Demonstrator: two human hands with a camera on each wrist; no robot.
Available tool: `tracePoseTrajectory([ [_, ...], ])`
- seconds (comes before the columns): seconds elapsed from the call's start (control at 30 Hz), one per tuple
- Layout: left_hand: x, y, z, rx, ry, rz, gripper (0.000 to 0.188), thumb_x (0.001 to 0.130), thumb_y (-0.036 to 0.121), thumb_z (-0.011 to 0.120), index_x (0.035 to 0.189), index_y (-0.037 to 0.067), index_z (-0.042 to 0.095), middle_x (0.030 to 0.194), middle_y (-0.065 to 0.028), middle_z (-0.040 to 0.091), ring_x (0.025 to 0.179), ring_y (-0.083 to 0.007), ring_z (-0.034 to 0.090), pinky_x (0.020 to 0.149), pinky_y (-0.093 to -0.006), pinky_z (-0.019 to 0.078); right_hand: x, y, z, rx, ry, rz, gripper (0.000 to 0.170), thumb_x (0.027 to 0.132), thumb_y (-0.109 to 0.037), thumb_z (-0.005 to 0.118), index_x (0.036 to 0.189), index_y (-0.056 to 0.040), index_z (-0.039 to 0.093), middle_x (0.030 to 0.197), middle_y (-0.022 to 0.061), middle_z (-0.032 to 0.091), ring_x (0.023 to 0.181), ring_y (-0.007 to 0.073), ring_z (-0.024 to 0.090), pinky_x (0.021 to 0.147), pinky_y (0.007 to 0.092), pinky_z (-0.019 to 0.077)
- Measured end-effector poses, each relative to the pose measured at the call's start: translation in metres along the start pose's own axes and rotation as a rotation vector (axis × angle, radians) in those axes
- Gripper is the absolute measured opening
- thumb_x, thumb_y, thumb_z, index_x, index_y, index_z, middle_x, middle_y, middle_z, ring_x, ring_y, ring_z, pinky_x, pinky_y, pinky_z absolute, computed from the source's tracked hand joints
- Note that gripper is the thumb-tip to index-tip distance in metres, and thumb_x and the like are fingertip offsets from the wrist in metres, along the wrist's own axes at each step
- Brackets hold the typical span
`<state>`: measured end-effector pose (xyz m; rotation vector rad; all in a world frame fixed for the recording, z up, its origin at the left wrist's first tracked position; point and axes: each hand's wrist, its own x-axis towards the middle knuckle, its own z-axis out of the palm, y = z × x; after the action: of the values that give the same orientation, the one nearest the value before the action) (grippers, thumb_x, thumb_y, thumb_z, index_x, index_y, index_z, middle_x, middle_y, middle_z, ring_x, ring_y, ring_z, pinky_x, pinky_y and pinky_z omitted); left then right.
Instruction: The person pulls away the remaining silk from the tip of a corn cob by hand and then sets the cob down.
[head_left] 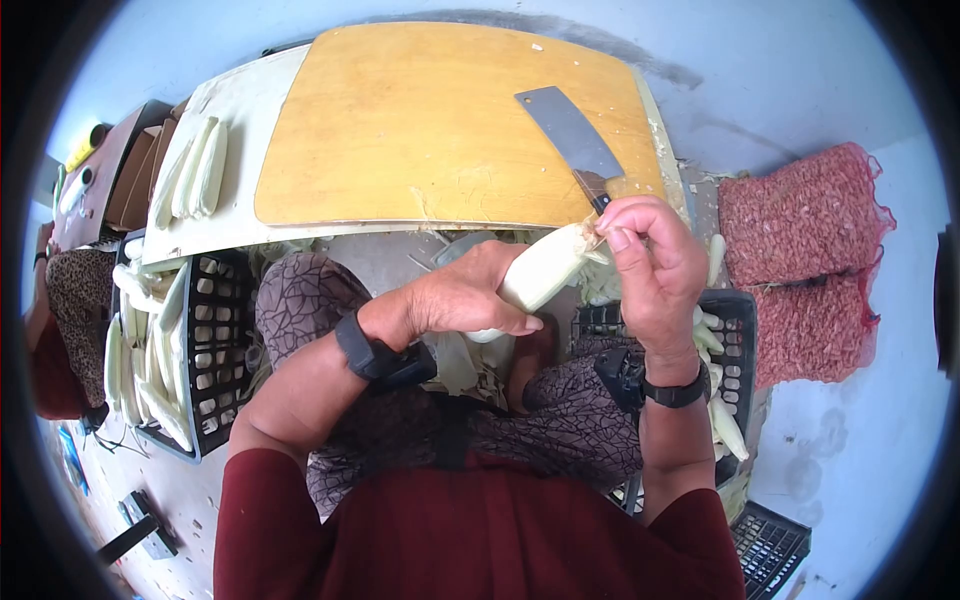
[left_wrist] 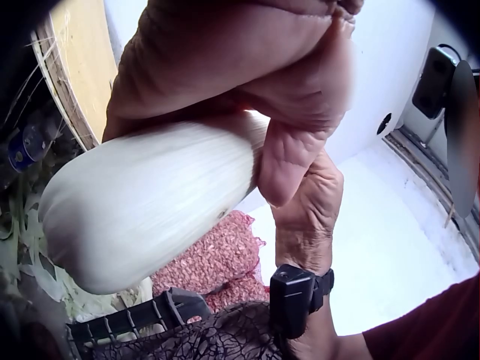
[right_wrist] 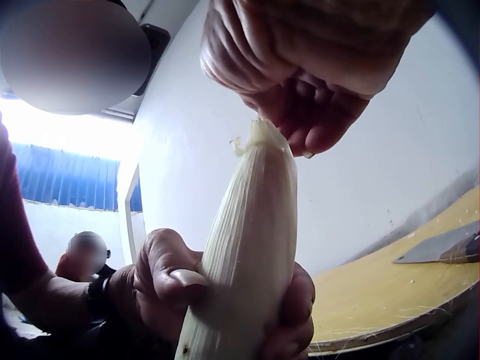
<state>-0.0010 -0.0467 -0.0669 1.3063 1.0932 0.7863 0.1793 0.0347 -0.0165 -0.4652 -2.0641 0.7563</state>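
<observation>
An ear of corn (head_left: pixel 545 268) in its pale inner husk lies across my left hand (head_left: pixel 465 290), which grips it round the middle. The rounded end of the corn (left_wrist: pixel 112 217) faces the camera in the left wrist view. At the narrow end, my right hand (head_left: pixel 655 265) pinches the husk tip between thumb and fingers. Frayed bits curl off that tip (right_wrist: pixel 262 135) in the right wrist view. Just beyond the right hand, a cleaver (head_left: pixel 570 130) lies on the yellow board (head_left: pixel 400 120), its handle partly hidden by the fingers.
Several husked ears (head_left: pixel 200 170) lie on the table's left side. Black crates (head_left: pixel 225 330) of corn stand on both sides, the right one (head_left: pixel 735 350) by my knee. Full red mesh bags (head_left: pixel 800 220) sit at the right wall. Loose husks (head_left: pixel 460 365) litter the floor; another person (head_left: pixel 65 320) is far left.
</observation>
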Motion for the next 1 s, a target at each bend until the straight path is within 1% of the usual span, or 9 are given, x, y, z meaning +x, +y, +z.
tracePoseTrajectory([
  [0.27, -0.001, 0.006, -0.001, 0.004, 0.045, 0.008, 0.049, 0.066, 0.011, 0.075, 0.111, -0.001, 0.058, 0.086, -0.0116, 0.067, 0.081, -0.0196, 0.063, 0.076, -0.0326, 0.0495, 0.003, -0.003, -0.014, 0.190, 0.089, 0.104, 0.004, 0.087, 0.004, 0.051, 0.087, 0.0021, 0.055, 0.086, 0.0101, 0.061, 0.076, 0.0132, 0.056, 0.070, 0.0236, 0.0456],
  [0.33, -0.003, 0.010, 0.000, -0.030, 0.061, -0.003, 0.049, 0.066, 0.011, 0.074, 0.111, -0.001, 0.057, 0.086, -0.0119, 0.067, 0.082, -0.0199, 0.063, 0.077, -0.0328, 0.0493, 0.002, -0.004, -0.020, 0.342, 0.205, 0.195, 0.007, 0.089, 0.001, 0.048, 0.086, 0.0021, 0.055, 0.086, 0.0109, 0.060, 0.075, 0.0142, 0.056, 0.071, 0.0247, 0.0463],
  [0.53, -0.002, 0.010, -0.004, 0.042, 0.139, 0.044, 0.050, 0.066, 0.010, 0.074, 0.112, -0.001, 0.057, 0.090, -0.0133, 0.065, 0.088, -0.0210, 0.062, 0.080, -0.0335, 0.0484, 0.003, 0.001, -0.040, 0.522, 0.185, 0.077, 0.013, 0.092, -0.008, 0.048, 0.084, 0.0015, 0.054, 0.085, 0.0112, 0.061, 0.073, 0.0151, 0.056, 0.069, 0.0254, 0.0463],
  [0.6, -0.003, 0.010, -0.004, 0.057, 0.150, 0.029, 0.049, 0.066, 0.011, 0.074, 0.111, -0.001, 0.057, 0.091, -0.0137, 0.065, 0.089, -0.0212, 0.061, 0.081, -0.0336, 0.0482, -0.001, 0.006, -0.044, 0.496, 0.089, 0.032, 0.010, 0.090, -0.006, 0.050, 0.085, 0.0016, 0.054, 0.086, 0.0109, 0.062, 0.074, 0.0146, 0.056, 0.071, 0.0253, 0.0466],
  [0.67, -0.003, 0.008, -0.003, 0.073, 0.205, -0.007, 0.046, 0.068, 0.004, 0.073, 0.111, -0.001, 0.056, 0.089, -0.0052, 0.061, 0.084, -0.0123, 0.055, 0.077, -0.0285, 0.0470, -0.003, 0.004, -0.041, 0.466, -0.006, -0.015, 0.007, 0.089, -0.003, 0.052, 0.085, 0.0018, 0.054, 0.087, 0.0106, 0.062, 0.075, 0.0141, 0.057, 0.072, 0.0253, 0.0468],
  [0.73, -0.003, 0.008, -0.002, 0.068, 0.219, 0.014, 0.047, 0.068, 0.004, 0.073, 0.111, -0.001, 0.055, 0.090, -0.0053, 0.061, 0.084, -0.0124, 0.055, 0.077, -0.0286, 0.0470, -0.001, -0.011, -0.027, 0.283, 0.048, 0.168, 0.006, 0.085, 0.003, 0.056, 0.091, 0.0031, 0.058, 0.090, 0.0097, 0.064, 0.078, 0.0124, 0.059, 0.074, 0.0246, 0.0477],
  [0.8, -0.004, 0.010, -0.001, 0.060, 0.232, 0.032, 0.047, 0.068, 0.004, 0.073, 0.112, -0.002, 0.055, 0.090, -0.0054, 0.061, 0.083, -0.0125, 0.055, 0.077, -0.0286, 0.0470, 0.001, -0.014, -0.024, 0.293, 0.056, 0.193, 0.012, 0.083, 0.005, 0.058, 0.095, 0.0033, 0.059, 0.091, 0.0088, 0.065, 0.080, 0.0116, 0.060, 0.075, 0.0241, 0.0481],
  [0.87, -0.005, 0.013, -0.002, 0.092, 0.241, 0.025, 0.047, 0.064, 0.012, 0.075, 0.106, -0.002, 0.058, 0.095, -0.0164, 0.064, 0.092, -0.0262, 0.062, 0.083, -0.0352, 0.0483, 0.001, -0.014, -0.021, 0.303, 0.063, 0.223, 0.018, 0.081, 0.007, 0.061, 0.099, 0.0035, 0.060, 0.092, 0.0079, 0.065, 0.082, 0.0107, 0.061, 0.076, 0.0237, 0.0485],
  [1.0, -0.005, 0.013, -0.001, 0.097, 0.237, 0.048, 0.047, 0.064, 0.011, 0.074, 0.107, -0.001, 0.058, 0.095, -0.0165, 0.064, 0.093, -0.0270, 0.063, 0.083, -0.0355, 0.0483, -0.001, -0.009, -0.014, 0.247, -0.012, 0.280, 0.023, 0.081, 0.002, 0.064, 0.105, 0.0019, 0.061, 0.091, 0.0063, 0.066, 0.081, 0.0101, 0.061, 0.075, 0.0233, 0.0490],
])
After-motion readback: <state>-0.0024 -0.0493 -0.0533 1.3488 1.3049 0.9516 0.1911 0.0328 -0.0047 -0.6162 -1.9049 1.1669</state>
